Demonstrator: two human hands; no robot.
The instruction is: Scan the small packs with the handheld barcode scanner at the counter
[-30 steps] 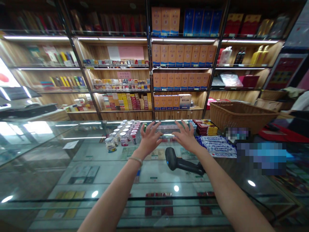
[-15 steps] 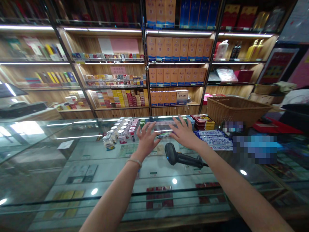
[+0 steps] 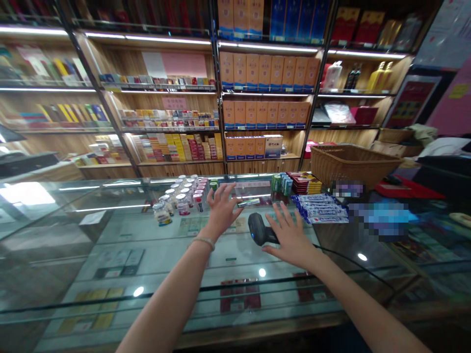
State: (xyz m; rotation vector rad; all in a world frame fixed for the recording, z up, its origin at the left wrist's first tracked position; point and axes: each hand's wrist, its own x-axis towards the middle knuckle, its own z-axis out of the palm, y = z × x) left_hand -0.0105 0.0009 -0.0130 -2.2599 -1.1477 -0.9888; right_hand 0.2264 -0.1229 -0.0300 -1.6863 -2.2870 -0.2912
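Note:
My left hand (image 3: pixel 221 213), a band round its wrist, is over the glass counter with its fingers spread, holding nothing. Close to its thumb tip lies a thin green-and-white pack (image 3: pixel 249 202); whether thumb and pack touch, I cannot tell. A black barcode scanner (image 3: pixel 257 229) lies on the glass between my hands, a small blue light on its head. Over its handle is my right hand (image 3: pixel 292 240), open with fingers fanned out, hiding most of the handle. Contact with the scanner cannot be made out.
Left of my hands stand several lidded jars (image 3: pixel 162 214). Green and blue rolls (image 3: pixel 281 185), red-and-yellow packs (image 3: pixel 305 182) and blue-and-white packets (image 3: pixel 321 208) are at the right, before a wicker basket (image 3: pixel 353 166). The scanner's cable (image 3: pixel 353 267) trails right. Stocked shelves (image 3: pixel 267 93) line the wall behind.
My right hand has come back from beside the thin pack, down over the scanner's handle. My left hand stays near the pack. The view has shifted slightly.

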